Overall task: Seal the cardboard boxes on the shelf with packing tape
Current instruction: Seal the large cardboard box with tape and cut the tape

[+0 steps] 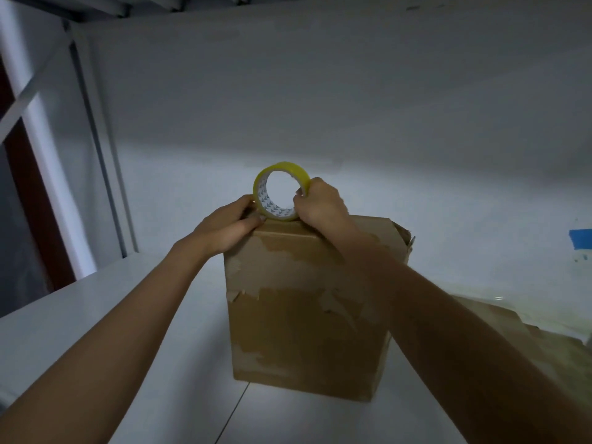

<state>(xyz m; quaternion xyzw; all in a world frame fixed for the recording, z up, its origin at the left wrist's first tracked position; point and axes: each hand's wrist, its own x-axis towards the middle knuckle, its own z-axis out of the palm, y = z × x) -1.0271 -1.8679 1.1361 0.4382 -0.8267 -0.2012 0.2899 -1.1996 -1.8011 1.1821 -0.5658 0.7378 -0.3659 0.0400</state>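
**Head view.**

- Item: packing tape roll point(270, 208), yellow. It stands on edge on the top front-left corner of the cardboard box point(304, 315).
- Right hand point(320, 203): fingers curled over the roll's right rim, gripping it.
- Left hand point(229, 224): fingers bent, tips against the roll's base at the box edge. Whether they pinch a free tape end cannot be told.
- Box: upright on the white shelf point(80, 299), front face scarred with torn paper patches.

Hazards, as judged:
- New tape may bond poorly on the torn, peeled surface and lift.
- A hard pull on the roll could tip or slide the tall box on the smooth shelf.

Count:
- tape rolls, one
- boxes, two; the second box point(512, 331) is partly in view at right
- hands, two
- blue tape patch point(581, 238), one
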